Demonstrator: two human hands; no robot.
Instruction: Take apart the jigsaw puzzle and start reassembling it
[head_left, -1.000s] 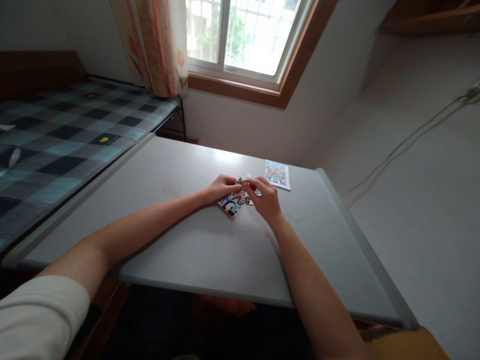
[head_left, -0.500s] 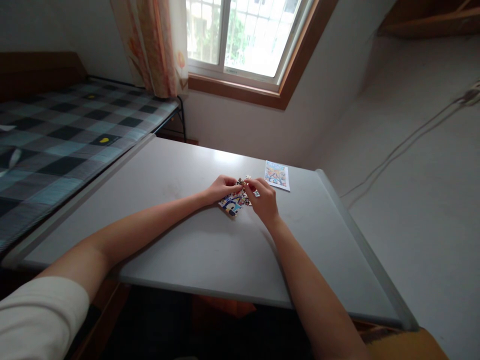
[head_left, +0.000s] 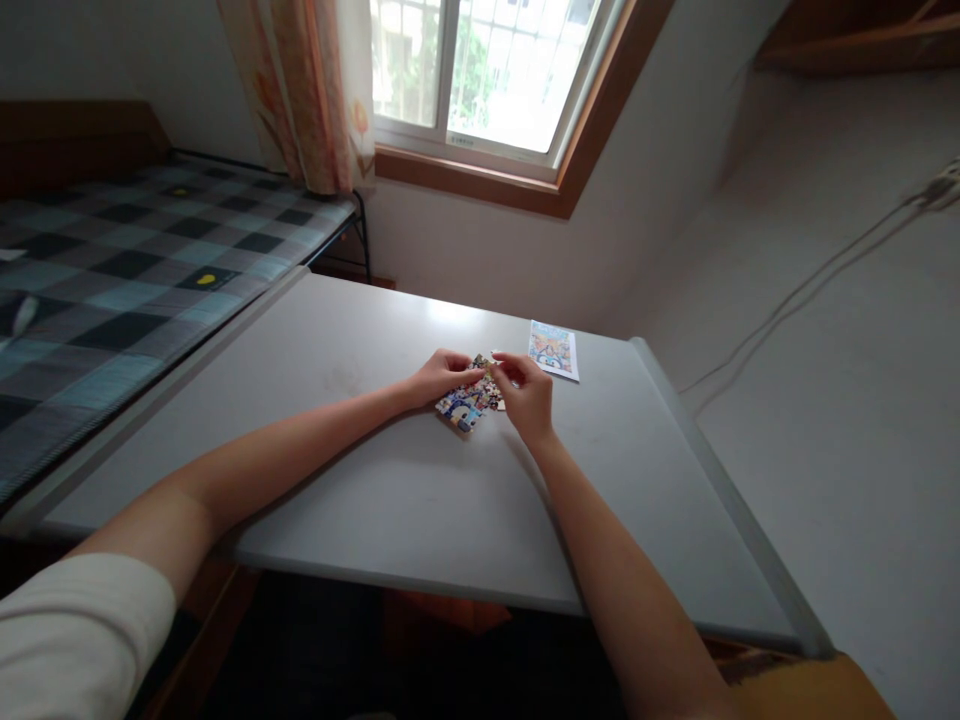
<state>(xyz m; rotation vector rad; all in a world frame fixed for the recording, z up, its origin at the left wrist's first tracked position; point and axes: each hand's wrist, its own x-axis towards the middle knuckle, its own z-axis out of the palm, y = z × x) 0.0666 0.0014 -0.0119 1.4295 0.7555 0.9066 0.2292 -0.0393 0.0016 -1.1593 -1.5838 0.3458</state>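
A small, partly joined jigsaw puzzle (head_left: 466, 401) with a colourful cartoon picture lies on the grey table (head_left: 390, 480). My left hand (head_left: 442, 374) rests at its far left edge, fingers curled and pinched on the pieces. My right hand (head_left: 526, 396) sits just to the right, fingers bent, pinching a small puzzle piece (head_left: 491, 370) over the puzzle's far edge. The two hands nearly touch at the fingertips. A printed picture card (head_left: 554, 349) showing the same cartoon lies flat beyond my right hand.
A bed with a dark checked cover (head_left: 127, 270) runs along the table's left edge. A window (head_left: 487, 80) with a curtain (head_left: 300, 90) is behind the table. A white wall with a cable (head_left: 817, 280) stands at the right.
My right hand has slid slightly left and toward the puzzle's far edge, closer to my left fingertips. The left hand has barely moved.
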